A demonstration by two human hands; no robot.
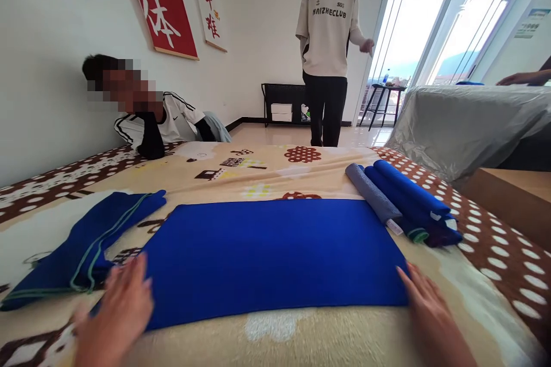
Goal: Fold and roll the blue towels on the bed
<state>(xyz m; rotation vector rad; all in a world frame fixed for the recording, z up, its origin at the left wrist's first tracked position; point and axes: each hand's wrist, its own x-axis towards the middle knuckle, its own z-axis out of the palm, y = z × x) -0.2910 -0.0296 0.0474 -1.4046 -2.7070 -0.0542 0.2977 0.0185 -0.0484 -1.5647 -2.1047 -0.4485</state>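
Note:
A blue towel (pixel 267 255) lies spread flat in front of me on a patterned blanket. At its near left corner is my left hand (pixel 118 309), somewhat blurred, with fingers stretched out over the edge. My right hand (pixel 433 309) rests at the towel's right edge, its fingers extended and the fingertips touching the cloth. To the left, a crumpled blue cloth with green edging (pixel 97 238) lies close to my left hand. Rolled blue towels (pixel 407 186) and a grey-blue rolled towel (pixel 372 192) with a white tag sit beyond the right edge.
The blanket (pixel 275 175) has a brown, white-dotted border. One person (pixel 172 120) leans on its far left side; another person (pixel 329 28) stands behind it. At right are a plastic-covered piece of furniture (pixel 469 120) and another person's hand (pixel 519 78). A stool (pixel 383 100) stands by the window.

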